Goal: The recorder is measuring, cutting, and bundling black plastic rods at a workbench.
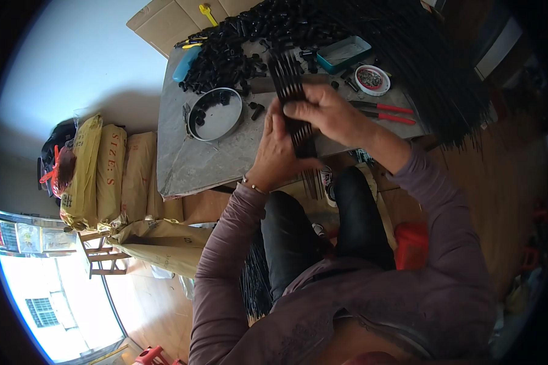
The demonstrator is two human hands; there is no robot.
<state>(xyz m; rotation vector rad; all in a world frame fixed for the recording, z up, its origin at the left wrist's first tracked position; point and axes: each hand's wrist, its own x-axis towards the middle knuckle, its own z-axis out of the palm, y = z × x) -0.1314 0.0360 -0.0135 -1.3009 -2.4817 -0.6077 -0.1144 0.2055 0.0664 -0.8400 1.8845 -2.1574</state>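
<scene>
The right hand (332,112) grips a bundle of thin dark strips (286,76), its thumb pressed across the front. The left hand (276,149) is against the same bundle, fingers up along its left side and thumb stretched toward its lower part; how firmly it is closed cannot be told. The bundle slants between the hands, its upper end above the table (182,164) and its lower end past the near edge, over the person's legs. The strips are black to dark brown with a faint sheen, long, narrow and roughly parallel. Slim gaps part them at the top like the teeth of a comb, and below the left hand they thin into fine loose ends. The upper tips are blurred.

Just left of the hands is a round metal tray (222,125) with a few short black pieces in it. To the right are red-handled pliers (396,118) and a white bowl (385,85) of small metallic bits. Farther out, a heap of black pieces (225,67) covers the back left, and long black strands (432,79) drape over the right side.
</scene>
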